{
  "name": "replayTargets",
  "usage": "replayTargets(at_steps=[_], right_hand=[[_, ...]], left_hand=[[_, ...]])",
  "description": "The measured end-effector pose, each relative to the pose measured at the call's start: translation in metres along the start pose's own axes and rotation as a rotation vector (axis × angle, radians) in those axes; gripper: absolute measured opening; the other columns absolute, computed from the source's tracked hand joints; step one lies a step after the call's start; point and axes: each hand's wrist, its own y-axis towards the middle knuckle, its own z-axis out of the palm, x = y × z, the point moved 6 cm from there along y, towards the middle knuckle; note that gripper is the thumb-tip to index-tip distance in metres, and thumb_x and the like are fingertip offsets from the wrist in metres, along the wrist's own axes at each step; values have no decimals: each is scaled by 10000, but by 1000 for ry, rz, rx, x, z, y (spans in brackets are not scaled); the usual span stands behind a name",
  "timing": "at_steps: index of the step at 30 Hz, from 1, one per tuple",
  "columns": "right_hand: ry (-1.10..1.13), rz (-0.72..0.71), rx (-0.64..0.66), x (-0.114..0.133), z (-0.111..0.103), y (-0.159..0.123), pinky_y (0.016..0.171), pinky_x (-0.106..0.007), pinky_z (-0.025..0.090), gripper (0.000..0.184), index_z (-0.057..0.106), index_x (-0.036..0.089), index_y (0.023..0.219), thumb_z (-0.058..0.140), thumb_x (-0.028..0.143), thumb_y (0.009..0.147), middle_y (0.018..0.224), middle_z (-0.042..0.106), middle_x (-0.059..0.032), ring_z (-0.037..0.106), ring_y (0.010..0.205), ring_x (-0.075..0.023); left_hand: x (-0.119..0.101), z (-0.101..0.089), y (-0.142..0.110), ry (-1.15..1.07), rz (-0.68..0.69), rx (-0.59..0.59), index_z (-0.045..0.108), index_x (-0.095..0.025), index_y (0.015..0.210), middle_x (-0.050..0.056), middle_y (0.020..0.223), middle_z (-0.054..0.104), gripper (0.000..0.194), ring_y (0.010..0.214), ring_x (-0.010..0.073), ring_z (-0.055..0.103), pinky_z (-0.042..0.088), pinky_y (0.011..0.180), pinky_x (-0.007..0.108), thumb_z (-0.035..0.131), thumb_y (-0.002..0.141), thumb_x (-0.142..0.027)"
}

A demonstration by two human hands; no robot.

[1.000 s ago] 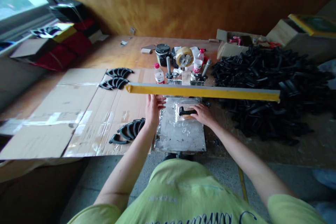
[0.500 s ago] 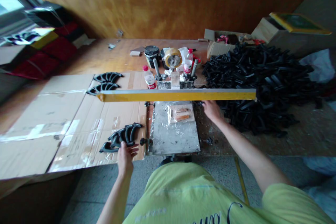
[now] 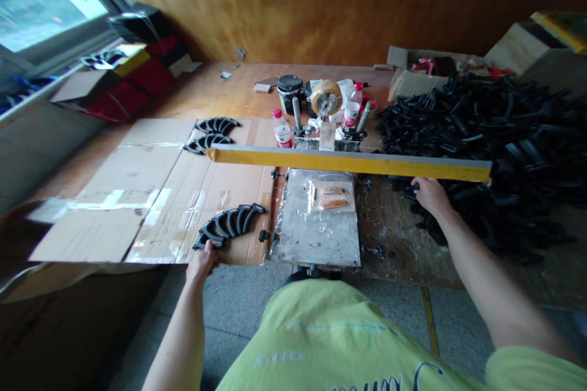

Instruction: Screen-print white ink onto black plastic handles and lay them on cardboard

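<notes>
Hands apart, grips unclear: left hand point(image 3: 200, 264) touches lower-left handles point(image 3: 232, 223), likely light, stiff, graspable mid-curve; right hand point(image 3: 431, 195) meets right-side pile point(image 3: 486, 128).

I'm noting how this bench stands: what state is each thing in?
Front black handles: neatly lined up
Back-left black handles: two rows
Piled black handles: loosely heaped
Cardboard sheets: flat, taped
Near bottle: upright, capped
Far bottle: capped, partly hidden
Tape roll: on edge
Black tub: upright, lid unclear
Low cardboard box: open
Metal plate: flat
Yellow bar: crosswise

Single head-worn view, forward and down over the workbench point(image 3: 229, 93)
</notes>
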Motion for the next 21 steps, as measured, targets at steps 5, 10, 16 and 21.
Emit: replayTargets(at_steps=[5, 10, 16, 21], right_hand=[[126, 108, 58, 22, -3, -21, 804, -458, 503, 171, 627, 229, 776, 752, 276, 669, 803, 664, -83, 641, 821, -283], [557, -86, 240, 122, 62, -43, 829, -379, 531, 321, 695, 232, 1044, 718, 316, 736, 1012, 717, -34, 669, 886, -212], [249, -449, 208, 191, 110, -56, 930, -414, 461, 180, 755, 250, 966, 668, 182, 824, 1013, 697, -55, 583, 1014, -234], [-34, -544, 146, 202, 113, -71, 904, -399, 439, 213, 731, 245, 1056, 579, 222, 908, 1001, 665, -72, 540, 1018, -247]], left_hand=[[-17, -8, -8, 165, 45, -145, 617, -199, 679, 91, 581, 635, 449, 657, 304, 636, 446, 621, 375, 393, 848, -550], [-133, 23, -47, -208, 396, -79, 641, -177, 884, 11, 554, 582, 468, 549, 178, 553, 412, 546, 260, 389, 883, -572], [-268, 27, -106, -741, 795, 68, 616, -182, 973, -31, 561, 544, 459, 479, 94, 471, 388, 502, 198, 439, 898, -599], [-307, 15, -135, -892, 909, 85, 650, -171, 980, -34, 513, 501, 463, 455, 95, 448, 363, 469, 208, 371, 940, -538]])
